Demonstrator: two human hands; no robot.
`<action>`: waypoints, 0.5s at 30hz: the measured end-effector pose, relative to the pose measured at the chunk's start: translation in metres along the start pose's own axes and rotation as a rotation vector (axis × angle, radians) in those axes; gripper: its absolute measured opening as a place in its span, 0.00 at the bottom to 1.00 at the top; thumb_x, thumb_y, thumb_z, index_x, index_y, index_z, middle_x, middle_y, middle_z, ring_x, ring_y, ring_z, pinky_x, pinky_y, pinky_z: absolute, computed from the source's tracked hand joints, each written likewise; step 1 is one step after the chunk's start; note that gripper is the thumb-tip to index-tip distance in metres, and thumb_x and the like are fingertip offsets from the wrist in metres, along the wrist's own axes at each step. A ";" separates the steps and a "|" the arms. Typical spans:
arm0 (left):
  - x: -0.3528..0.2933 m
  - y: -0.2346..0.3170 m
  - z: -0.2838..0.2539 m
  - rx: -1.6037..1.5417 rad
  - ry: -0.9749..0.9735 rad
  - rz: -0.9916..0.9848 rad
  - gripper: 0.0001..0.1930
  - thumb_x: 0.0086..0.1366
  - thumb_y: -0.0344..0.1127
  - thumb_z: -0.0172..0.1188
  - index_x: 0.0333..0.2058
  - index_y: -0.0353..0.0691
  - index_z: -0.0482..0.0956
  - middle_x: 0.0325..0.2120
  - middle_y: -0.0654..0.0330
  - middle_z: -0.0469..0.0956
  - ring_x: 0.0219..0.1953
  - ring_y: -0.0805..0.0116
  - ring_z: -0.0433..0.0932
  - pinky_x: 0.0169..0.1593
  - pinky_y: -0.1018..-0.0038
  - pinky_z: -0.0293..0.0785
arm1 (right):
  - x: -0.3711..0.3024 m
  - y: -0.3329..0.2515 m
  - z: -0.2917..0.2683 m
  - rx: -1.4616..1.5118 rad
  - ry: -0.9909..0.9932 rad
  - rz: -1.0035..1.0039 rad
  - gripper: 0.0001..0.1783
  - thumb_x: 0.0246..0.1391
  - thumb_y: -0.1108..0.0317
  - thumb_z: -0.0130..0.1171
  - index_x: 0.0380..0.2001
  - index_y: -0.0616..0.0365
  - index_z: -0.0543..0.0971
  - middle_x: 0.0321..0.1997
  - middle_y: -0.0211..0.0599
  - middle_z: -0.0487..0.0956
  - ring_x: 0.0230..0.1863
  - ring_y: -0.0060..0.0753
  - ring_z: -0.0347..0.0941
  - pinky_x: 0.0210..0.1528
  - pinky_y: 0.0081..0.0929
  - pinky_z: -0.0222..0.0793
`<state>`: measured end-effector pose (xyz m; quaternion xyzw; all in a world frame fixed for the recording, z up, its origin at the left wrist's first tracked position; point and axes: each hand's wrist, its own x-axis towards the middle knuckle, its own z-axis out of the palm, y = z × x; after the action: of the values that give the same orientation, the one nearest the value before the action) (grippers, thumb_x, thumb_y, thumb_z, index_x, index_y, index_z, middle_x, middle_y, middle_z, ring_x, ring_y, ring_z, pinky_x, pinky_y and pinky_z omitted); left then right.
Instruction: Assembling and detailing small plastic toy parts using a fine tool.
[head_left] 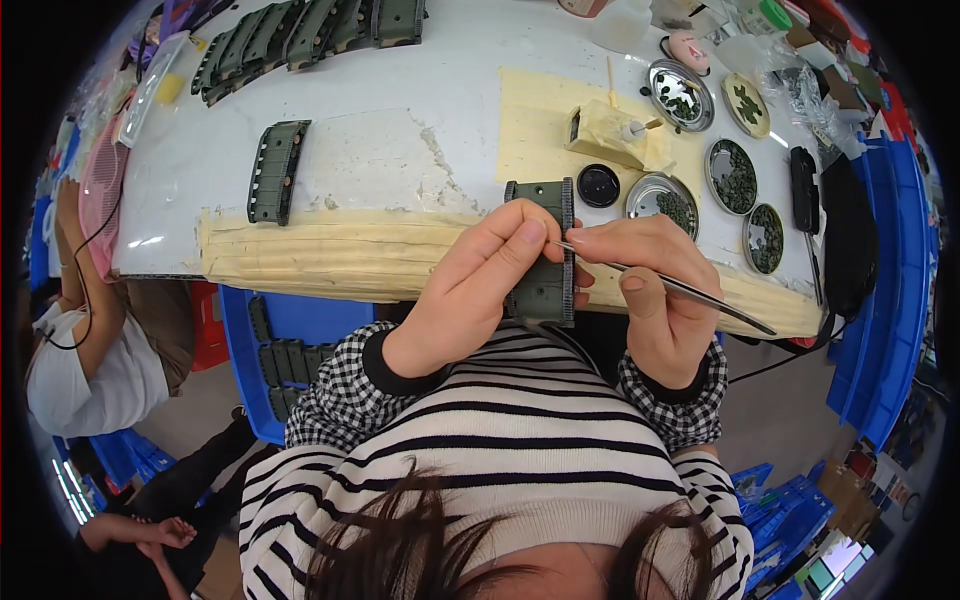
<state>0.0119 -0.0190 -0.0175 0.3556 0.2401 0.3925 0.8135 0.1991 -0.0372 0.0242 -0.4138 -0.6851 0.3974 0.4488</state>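
Holding a dark green ribbed strap piece (pixel 545 265) upright at the near edge of the tabletop (pixel 400 160), the left hand (pixel 470 290) is clamping it between thumb and fingers. At its three o'clock, the right hand (pixel 655 290) is pinching thin metal tweezers (pixel 670 285), their tip touching the piece's upper right edge. Judging by this, small fittings are being set into the piece. Round tins of dark green bits (pixel 735 175) are sitting at one o'clock, so the next move seems to call for a steady, precise tip.
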 end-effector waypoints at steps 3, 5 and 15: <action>0.000 -0.001 0.001 0.031 0.027 0.012 0.14 0.76 0.40 0.39 0.37 0.36 0.67 0.33 0.59 0.75 0.36 0.74 0.76 0.43 0.78 0.75 | 0.001 0.001 0.000 -0.020 -0.010 -0.015 0.10 0.59 0.76 0.55 0.42 0.65 0.81 0.37 0.41 0.77 0.32 0.23 0.75 0.32 0.16 0.75; 0.000 -0.001 0.002 0.030 0.028 0.025 0.14 0.76 0.40 0.39 0.37 0.36 0.67 0.33 0.59 0.74 0.36 0.74 0.76 0.43 0.78 0.75 | 0.001 0.001 -0.001 -0.024 -0.014 -0.018 0.10 0.58 0.76 0.55 0.42 0.64 0.81 0.37 0.41 0.77 0.32 0.23 0.75 0.32 0.17 0.75; 0.000 -0.001 0.001 0.027 0.041 0.028 0.14 0.76 0.39 0.39 0.36 0.36 0.67 0.33 0.59 0.74 0.36 0.75 0.75 0.43 0.79 0.74 | 0.003 0.002 0.001 -0.055 0.000 -0.032 0.10 0.56 0.76 0.57 0.41 0.65 0.82 0.35 0.41 0.78 0.32 0.26 0.75 0.35 0.19 0.73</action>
<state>0.0130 -0.0201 -0.0178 0.3617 0.2570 0.4080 0.7979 0.1981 -0.0340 0.0226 -0.4151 -0.7023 0.3709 0.4436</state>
